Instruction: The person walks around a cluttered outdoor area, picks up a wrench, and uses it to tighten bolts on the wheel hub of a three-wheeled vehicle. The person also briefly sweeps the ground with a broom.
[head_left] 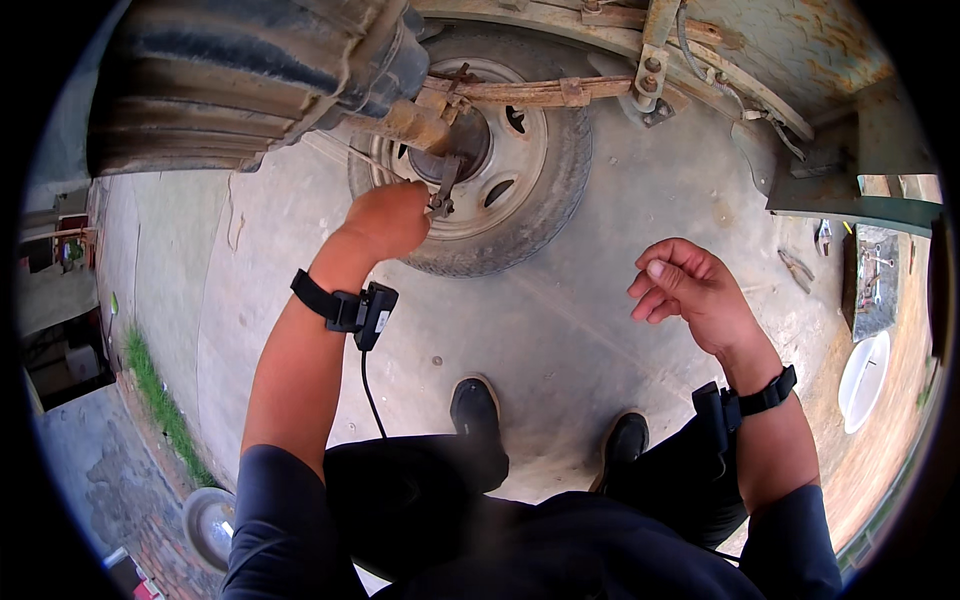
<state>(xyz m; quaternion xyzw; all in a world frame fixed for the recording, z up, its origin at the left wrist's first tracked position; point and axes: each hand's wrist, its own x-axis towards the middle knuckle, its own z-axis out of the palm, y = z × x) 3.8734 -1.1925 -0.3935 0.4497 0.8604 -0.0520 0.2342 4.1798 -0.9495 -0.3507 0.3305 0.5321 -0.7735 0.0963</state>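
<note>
My left hand (390,222) is closed beside the hub on the inner side of a vehicle wheel (540,190). Its fingers face away from me, so what they grip is hidden. Right at the fingertips is a rusty metal lever (448,185) with a small joint at its lower end. A thin rod (370,160) runs toward the same spot. My right hand (692,290) hangs in the air over the concrete, away from the wheel. Its fingers are loosely curled and apart, with nothing visible in them.
Overhead at left is a large ribbed dark housing (230,80); a rusty bar (530,92) crosses the wheel top. Pliers (797,270), a metal tray of tools (876,285) and a white basin (864,382) lie at right. A round pan (210,525) is at lower left.
</note>
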